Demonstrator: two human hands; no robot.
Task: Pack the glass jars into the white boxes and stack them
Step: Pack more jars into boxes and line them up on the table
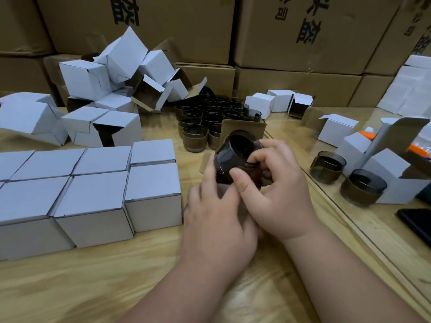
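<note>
**Both hands on one dark jar above the table**

The left hand [217, 203] and the right hand [277, 192] together hold a dark smoked-glass jar [235, 157] tilted with its mouth facing up and away, above the pale wooden table [130, 273]. Each hand's grip is clamped on the jar: right fingers curl round its side, and the left thumb and fingers press its lower part, where a brown cardboard piece [206, 163] sticks out.

Just behind the jar stands an open brown cardboard sleeve [245, 129], and behind that a cluster of similar dark glass jars [210, 113]. Left of the jar sits a neat block of closed white cardboard boxes [93, 190]; beyond it, a loose heap of white boxes [112, 73]. Right of the jar are two more dark jars [327, 165] among open white boxes [338, 129]. Large brown cartons [303, 31] wall the back.
</note>
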